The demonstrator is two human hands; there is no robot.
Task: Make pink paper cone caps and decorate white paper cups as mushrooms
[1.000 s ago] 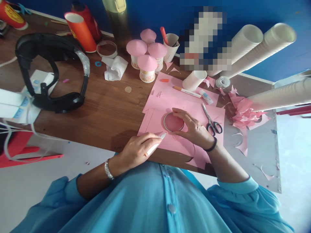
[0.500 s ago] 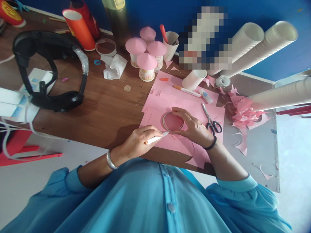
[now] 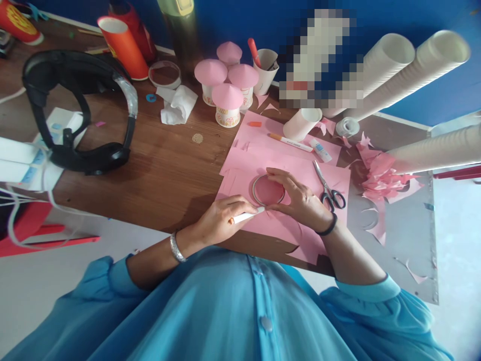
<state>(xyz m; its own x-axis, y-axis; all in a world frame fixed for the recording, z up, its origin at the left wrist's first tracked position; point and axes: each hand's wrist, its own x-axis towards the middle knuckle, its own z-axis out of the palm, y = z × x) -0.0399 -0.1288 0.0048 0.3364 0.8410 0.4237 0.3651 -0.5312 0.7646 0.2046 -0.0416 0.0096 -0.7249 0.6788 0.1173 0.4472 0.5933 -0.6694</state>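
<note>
looks like you're tracing round the ring point(image 3: 254, 193) on the pink paper point(image 3: 293, 168), left grip point(image 3: 220, 219) closed on the marker point(image 3: 246, 217), right grip point(image 3: 303, 201) clasping the ring, so next stroke needs it still

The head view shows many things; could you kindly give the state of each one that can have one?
Left hand: closed on white pen
White pen: held, tip by ring
Right hand: curved around ring, holding it
Ring: flat on pink paper
Scissors: lying, blades apparently shut
Second pen: lying down
Short white tube: upright, open-topped
White cup: upright, holding red-handled item
Pink-topped cups: standing, four cone tops on
Tissue: crumpled
Orange tube: upright, open-topped
</note>
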